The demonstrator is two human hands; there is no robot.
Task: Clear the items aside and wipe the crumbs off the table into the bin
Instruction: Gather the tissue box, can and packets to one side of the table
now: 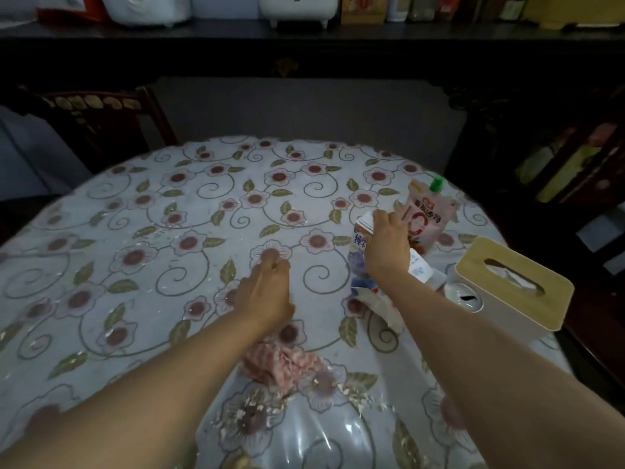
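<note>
Where the round table (pixel 101 238) carries its clear plastic cover over a floral cloth, the following items are recorded.

Left hand (pixel 265 292): palm down near the table's middle, fingers curled under with the fingertips (pixel 275 265) pressed to the cloth; whether anything is pinched beneath them cannot be told.

Right hand (pixel 385 248): closed around the top of a milk carton (pixel 358 245), white and blue with printed characters, standing upright at the right side of the table.

Sauce pouch (pixel 427 218): pink and white, green screw cap, standing just behind the carton and the right hand.

Tissue box (pixel 514 282): pale body, wooden lid with a slot, tissue showing in the slot; at the right edge of the table, near the carton.

Small round white container (pixel 463 296): touching or just beside the tissue box's near-left corner; its kind cannot be told.

Crumpled white wrapper (pixel 385 306): lying on the cloth beneath the right forearm, just in front of the carton.

Pink cloth (pixel 280 363): crumpled, lying under the left forearm toward the near edge.

Crumbs (pixel 355 394): pale flakes scattered on the near part of the table, beside and in front of the pink cloth.

Dark wooden chair (pixel 101 123): at the far left of the table.
</note>
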